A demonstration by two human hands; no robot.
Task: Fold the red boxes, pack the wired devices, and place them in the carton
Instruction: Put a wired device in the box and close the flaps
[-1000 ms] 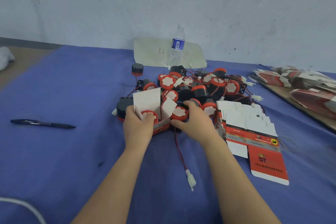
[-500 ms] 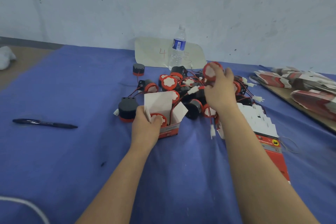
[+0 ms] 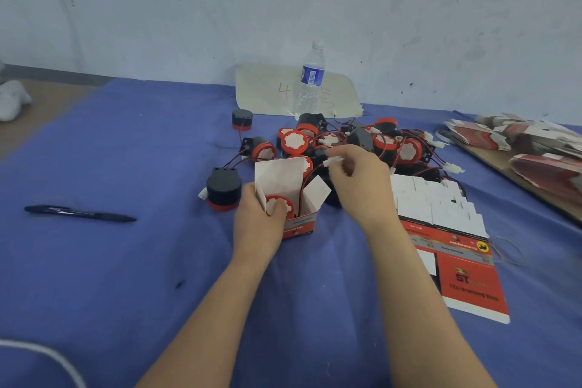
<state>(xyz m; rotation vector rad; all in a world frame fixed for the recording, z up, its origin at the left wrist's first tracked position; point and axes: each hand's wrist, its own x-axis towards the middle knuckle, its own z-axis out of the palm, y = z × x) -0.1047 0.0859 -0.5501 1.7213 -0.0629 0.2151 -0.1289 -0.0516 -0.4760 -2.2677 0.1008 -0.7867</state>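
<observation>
L hand (image 3: pixel 256 225) grips the open red box (image 3: pixel 300 227), thumb pressing the device (image 3: pixel 277 203) already inside. R hand (image 3: pixel 362 189) pinches the white connector (image 3: pixel 333 161) just above the box, its wire running down into it. So this unit looks approx half packed: wire to tuck, flaps to close. Behind: pile of loose devices (image 3: pixel 362 142). Beside: unfolded flat boxes (image 3: pixel 441 224). No carton in view, so most of the job looks undone.

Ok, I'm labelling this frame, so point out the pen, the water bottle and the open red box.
pen (image 3: pixel 80 213): head view, middle of its barrel.
water bottle (image 3: pixel 311 75): head view, on its blue label.
open red box (image 3: pixel 300 225): head view, on its red front wall.
</observation>
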